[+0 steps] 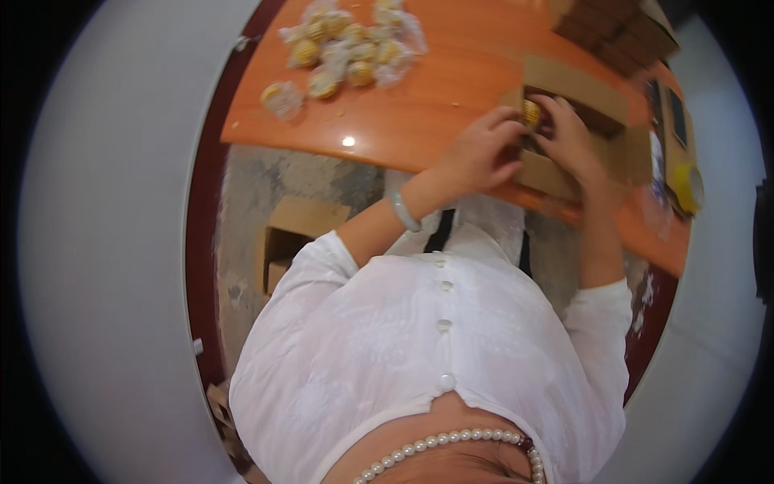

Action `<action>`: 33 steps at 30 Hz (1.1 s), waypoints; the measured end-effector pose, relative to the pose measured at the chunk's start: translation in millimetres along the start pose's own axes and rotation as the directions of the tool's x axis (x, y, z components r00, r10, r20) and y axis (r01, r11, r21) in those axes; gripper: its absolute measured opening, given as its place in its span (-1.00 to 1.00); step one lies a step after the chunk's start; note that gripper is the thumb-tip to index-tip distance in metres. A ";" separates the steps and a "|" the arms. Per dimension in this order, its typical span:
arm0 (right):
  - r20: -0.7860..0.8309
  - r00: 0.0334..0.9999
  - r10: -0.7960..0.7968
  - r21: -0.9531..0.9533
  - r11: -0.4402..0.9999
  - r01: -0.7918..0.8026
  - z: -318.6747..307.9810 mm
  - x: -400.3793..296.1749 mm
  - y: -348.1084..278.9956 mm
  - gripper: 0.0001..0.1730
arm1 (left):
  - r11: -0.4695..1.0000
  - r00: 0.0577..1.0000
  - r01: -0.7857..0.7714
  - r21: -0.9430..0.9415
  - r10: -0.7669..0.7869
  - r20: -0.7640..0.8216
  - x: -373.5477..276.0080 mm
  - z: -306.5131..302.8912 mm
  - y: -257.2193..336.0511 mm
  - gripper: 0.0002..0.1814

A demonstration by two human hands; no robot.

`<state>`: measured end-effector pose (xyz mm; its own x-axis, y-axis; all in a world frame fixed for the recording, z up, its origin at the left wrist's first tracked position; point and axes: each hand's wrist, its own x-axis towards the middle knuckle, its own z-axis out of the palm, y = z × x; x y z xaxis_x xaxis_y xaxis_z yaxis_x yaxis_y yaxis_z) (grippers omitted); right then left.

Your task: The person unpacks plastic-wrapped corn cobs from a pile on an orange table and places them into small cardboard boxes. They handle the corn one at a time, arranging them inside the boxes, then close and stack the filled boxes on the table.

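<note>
An open cardboard box point(547, 175) stands near the front edge of the orange wooden table point(459, 60). At its left end is a yellow ridged piece point(532, 113), with the thumb and fingers of my right hand point(565, 136) around it. My left hand point(487, 151) is beside the box's left end, close to the piece, its fingers curled. Whether it grips anything is hidden by blur and by the fingers. Several similar yellow ridged pieces point(361, 72), many in clear plastic wrap, lie in a heap at the table's far left.
Stacked cardboard boxes point(617, 30) stand at the back right. A roll of yellow tape point(687, 187) is near the table's right edge, beside clear plastic point(658, 160). One wrapped piece point(283, 100) lies nearer the left edge. An open carton point(308, 218) rests on the floor at left.
</note>
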<state>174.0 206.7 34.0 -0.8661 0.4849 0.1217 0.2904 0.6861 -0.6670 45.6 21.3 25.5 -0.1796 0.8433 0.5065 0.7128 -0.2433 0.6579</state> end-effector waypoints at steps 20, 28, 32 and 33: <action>-0.084 0.982 -0.171 0.225 0.957 0.186 -13.0 -49.3 -103.4 -0.62 | 0.350 0.349 0.914 0.204 -0.428 -0.834 -146.7 -284.8 -226.8 -0.57; -0.030 0.969 -0.243 0.234 0.941 0.244 12.5 -56.7 -115.9 -0.70 | 0.568 0.463 0.822 0.043 -0.622 -0.631 -142.7 -257.9 -195.9 -0.47; 0.061 0.955 -0.290 0.292 0.920 0.261 27.1 -51.0 -124.3 -0.68 | 0.714 0.441 0.664 -0.224 -0.615 -0.653 -156.9 -234.5 -162.7 -0.50; 0.087 0.950 -0.300 0.302 0.917 0.261 31.8 -49.6 -127.6 -0.67 | 0.731 0.399 0.576 -0.365 -0.642 -0.655 -156.7 -227.0 -150.5 -0.51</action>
<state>167.0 77.9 89.7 -0.9452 0.2080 0.2515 -0.0831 0.5920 -0.8017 -187.5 -182.9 -26.3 -0.9730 0.1792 0.1452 0.1702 0.1326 0.9765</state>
